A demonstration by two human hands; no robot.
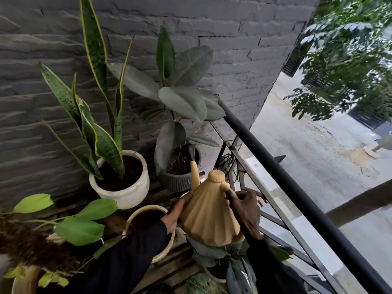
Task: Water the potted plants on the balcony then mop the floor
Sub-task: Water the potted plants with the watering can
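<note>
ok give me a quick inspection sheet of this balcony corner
surface: dark wooden slat floor
job's things: ribbed tan plastic watering can, its black rose over the rubber plant's dark ribbed pot; snake plant in round white pot
clutter: cream-rimmed pot, broad-leaved green plant
grippers: left hand flat against the can's side; right hand grips its handle
cables: nothing seen
surroundings: grey brick wall, black metal railing, street below
</note>
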